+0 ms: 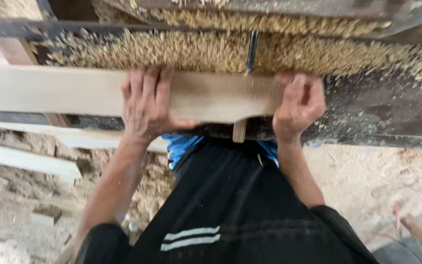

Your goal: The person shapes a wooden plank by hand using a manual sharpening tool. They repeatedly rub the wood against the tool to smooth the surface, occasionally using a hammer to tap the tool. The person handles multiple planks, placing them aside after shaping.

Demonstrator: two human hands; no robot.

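Hands are pressing a pale wooden plank (74,90) across a shaving-covered machine table (377,112), left hand (145,102) lying flat on top, right hand (300,105) clamping its cut end beside the thin upright blade (251,51), most of the board's length apparently remaining uncut.

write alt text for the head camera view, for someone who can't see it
Seen from above, a person's left hand presses flat on a pale wooden board while the right hand grips its end, on a dark machine table heaped with sawdust. More boards lie on the sawdust-strewn floor below.
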